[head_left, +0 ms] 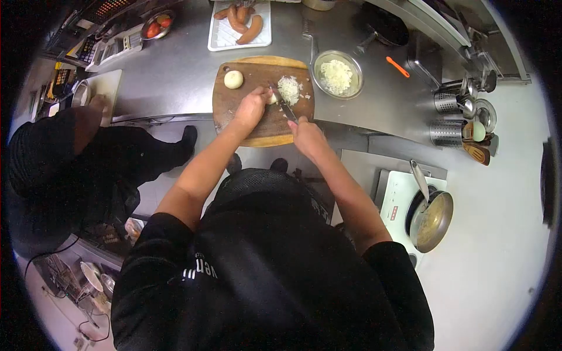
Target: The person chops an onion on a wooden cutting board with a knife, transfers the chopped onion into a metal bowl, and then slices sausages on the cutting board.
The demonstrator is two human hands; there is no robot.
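Observation:
On the wooden cutting board (263, 126), my left hand (252, 108) is closed, its fingertips on a small piece of onion (272, 99). My right hand (308, 137) grips a knife (286, 109) by its handle. The blade lies right beside the onion piece, between it and a heap of chopped onion (290, 90). A peeled whole onion (233, 79) rests near the board's far left corner. Just right of the board stands a metal bowl (359, 73) with more chopped onion in it.
Sausages (250, 30) lie on a white tray (219, 42) behind the board. An orange-handled utensil (398, 66) and a dark frying pan (386, 26) are farther right. A pan (432, 222) sits on a cooktop at right. Another person (70, 158) stands at left.

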